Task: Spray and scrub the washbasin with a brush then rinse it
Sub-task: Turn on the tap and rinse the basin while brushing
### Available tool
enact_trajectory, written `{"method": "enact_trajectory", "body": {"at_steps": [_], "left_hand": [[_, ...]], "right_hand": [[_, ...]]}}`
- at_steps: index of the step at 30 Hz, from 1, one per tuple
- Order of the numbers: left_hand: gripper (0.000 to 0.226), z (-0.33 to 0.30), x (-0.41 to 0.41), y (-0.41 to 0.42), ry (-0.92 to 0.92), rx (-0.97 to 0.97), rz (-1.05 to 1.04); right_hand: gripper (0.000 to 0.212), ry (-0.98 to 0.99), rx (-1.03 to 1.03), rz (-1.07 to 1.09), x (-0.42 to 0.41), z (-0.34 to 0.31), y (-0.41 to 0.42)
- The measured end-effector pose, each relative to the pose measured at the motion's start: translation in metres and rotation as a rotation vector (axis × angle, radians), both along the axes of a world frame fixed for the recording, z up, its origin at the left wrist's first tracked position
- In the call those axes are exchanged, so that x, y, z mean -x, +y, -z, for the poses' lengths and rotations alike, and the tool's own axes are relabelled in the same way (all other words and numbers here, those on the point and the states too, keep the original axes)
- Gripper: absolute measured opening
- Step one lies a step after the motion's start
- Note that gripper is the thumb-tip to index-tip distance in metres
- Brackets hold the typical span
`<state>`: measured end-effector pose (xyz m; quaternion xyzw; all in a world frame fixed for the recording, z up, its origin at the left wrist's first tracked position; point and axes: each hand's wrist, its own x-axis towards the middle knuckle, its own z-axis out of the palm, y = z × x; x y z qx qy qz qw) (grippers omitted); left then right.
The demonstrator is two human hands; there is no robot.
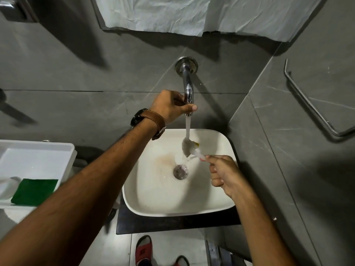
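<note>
A white square washbasin (153,196) sits on a dark counter, with a metal drain (180,171) in its middle and a brownish stain left of the drain. A chrome wall tap (187,81) pours a stream of water (187,127) into it. My left hand (171,107), with a brown-strapped watch on the wrist, is closed around the end of the tap. My right hand (222,174) holds a small brush by its clear handle. The brush head (187,148) is under the running water, above the basin.
A white toilet cistern (38,156) stands at the left with a green scrub pad (34,191) on it. A metal towel rail (315,108) is on the right wall. White sheeting (172,14) hangs above the tap. Red slippers (143,250) are on the floor below.
</note>
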<state>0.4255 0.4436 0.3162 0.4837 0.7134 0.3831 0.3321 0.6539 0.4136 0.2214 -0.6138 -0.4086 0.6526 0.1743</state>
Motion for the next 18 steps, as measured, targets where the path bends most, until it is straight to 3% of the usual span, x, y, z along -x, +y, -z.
{"method": "enact_trajectory", "body": {"at_steps": [4, 8, 13, 18], "left_hand": [[0.045, 0.003, -0.002, 0.006, 0.051, 0.017, -0.042], [0.046, 0.011, -0.02, 0.007, 0.148, -0.092, -0.238], [0.046, 0.017, -0.031, 0.006, 0.152, -0.129, -0.305], [0.046, 0.027, -0.025, -0.012, 0.064, -0.156, -0.251]], "right_hand": [[0.018, -0.395, -0.088, -0.212, -0.003, 0.036, -0.022], [0.042, -0.357, -0.205, -0.253, 0.002, 0.053, -0.035], [0.034, -0.462, -0.489, -0.277, 0.008, 0.04, -0.039], [0.033, -0.696, -0.485, -0.474, 0.009, 0.035, -0.046]]}}
